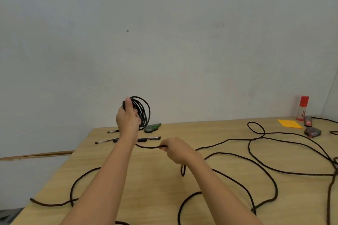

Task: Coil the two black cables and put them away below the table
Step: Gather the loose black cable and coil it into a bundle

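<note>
Cable point(228, 140), black and uncoiled, lay in wide loops over the wooden table point(146, 188), with one run trailing across the near left corner and further loops spread across the right half. Whether these loops belonged to one cable or two could not be determined. Both bare forearms extended from the near edge over the tabletop. The right hand point(177, 150) was held low above the table centre, fingers curled, pinching a strand point(148, 147) of cable between thumb and fingertips. A short bight of cable hung just below this hand. The strand ran leftward from the pinch and passed behind the left wrist. The left hand point(128, 117) was raised above the far part of the table, fingers closed around one side of a coil point(145, 111) of several black turns, thumb pointing upward. The coil stood roughly upright, clear of the tabletop. Beyond the hands, two pens point(151, 138) lay near the far edge, and a green-and-black object point(152, 127) rested just beside the lower rim of the coil as seen from the head view. At the far right corner stood a glue stick point(302, 108) with a red cap, next to an orange paper sheet point(289, 123) and a dark device point(312, 132). A plain pale wall point(164, 42) rose behind the table.
</note>
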Motion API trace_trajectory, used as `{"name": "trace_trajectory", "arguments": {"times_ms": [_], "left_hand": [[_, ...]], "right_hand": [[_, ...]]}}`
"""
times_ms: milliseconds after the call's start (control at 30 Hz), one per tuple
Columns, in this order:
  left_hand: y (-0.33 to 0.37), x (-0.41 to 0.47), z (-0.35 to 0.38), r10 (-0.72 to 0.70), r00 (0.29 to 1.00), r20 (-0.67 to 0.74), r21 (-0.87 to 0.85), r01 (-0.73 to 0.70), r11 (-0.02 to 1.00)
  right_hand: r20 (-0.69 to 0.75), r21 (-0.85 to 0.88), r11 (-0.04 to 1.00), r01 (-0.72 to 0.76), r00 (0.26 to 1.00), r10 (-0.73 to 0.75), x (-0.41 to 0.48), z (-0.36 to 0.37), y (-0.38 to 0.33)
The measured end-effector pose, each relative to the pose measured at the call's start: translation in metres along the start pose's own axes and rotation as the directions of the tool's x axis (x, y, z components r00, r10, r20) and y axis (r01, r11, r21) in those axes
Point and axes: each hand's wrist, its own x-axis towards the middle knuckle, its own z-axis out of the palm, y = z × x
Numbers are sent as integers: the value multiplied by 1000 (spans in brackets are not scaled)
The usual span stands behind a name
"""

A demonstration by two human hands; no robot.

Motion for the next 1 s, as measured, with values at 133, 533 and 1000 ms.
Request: {"name": "trace_trajectory", "arguments": {"times_ms": [133, 533, 1000], "left_hand": [[-20, 0, -2, 99, 932, 350, 510, -278, 814], [-17, -22, -20, -428, 555, 713, 304, 305, 903], [-5, -16, -11, -308, 580, 754, -164, 620, 767]], "right_hand": [[-69, -82, 966, 247, 965, -253, -7, -38, -25], [-520, 458, 870, 183, 849, 95, 5, -55, 9], [-8, 913, 405, 45, 996, -93, -1, -42, 4]]}}
